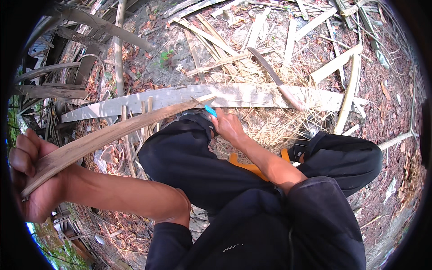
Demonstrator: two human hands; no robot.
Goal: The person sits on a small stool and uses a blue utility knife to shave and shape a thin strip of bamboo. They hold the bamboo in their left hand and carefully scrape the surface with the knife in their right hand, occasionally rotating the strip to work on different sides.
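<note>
My left hand point(50, 191) is closed around the near end of a long brown bamboo strip point(108, 130) at the far left. The strip slants up to the right, its pale far end lying over a grey plank point(166, 97). My right hand point(228, 127) is closed on a small knife with a blue handle point(210, 110). Its thin blade point(196, 100) points up and left and meets the strip near that far end. Across the plank, right of my right hand, lies a machete point(272, 72) with a dark curved blade and brown handle.
Straw-like shavings point(265, 123) cover the ground beyond my bent legs. Split bamboo pieces point(211, 40) lie scattered beyond the plank, and pale ones point(336, 63) at the right. Wooden poles and boards point(58, 92) are piled at the left. An orange stool point(252, 169) shows between my legs.
</note>
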